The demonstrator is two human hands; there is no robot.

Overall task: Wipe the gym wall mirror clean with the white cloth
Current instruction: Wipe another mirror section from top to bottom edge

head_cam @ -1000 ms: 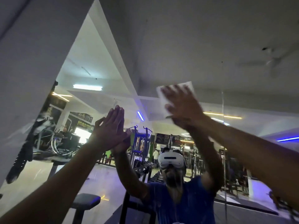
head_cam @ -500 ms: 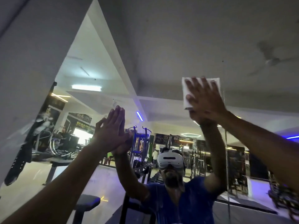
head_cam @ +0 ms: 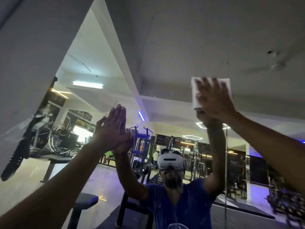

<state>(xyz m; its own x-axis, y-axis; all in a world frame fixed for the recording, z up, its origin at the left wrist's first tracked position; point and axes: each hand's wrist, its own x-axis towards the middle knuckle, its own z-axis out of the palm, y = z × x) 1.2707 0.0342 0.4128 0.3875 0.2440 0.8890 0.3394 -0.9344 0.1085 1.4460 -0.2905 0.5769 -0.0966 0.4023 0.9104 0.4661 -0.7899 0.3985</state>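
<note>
The gym wall mirror fills the view ahead and reflects the ceiling, the machines and a person in a blue shirt. High on the glass at the right, my right hand presses the white cloth flat against the mirror, fingers spread over it; the cloth's edges show above and left of the fingers. My left hand rests flat on the glass lower down at centre left, fingers straight and together, holding nothing.
A white wall or pillar borders the mirror on the left. A vertical seam in the glass runs down on the right. A dark padded bench stands low at the left, and blurred dark equipment sits at the lower right.
My right hand has slid the cloth to the right across the upper glass, about level with half a second ago. My left hand has stayed in place.
</note>
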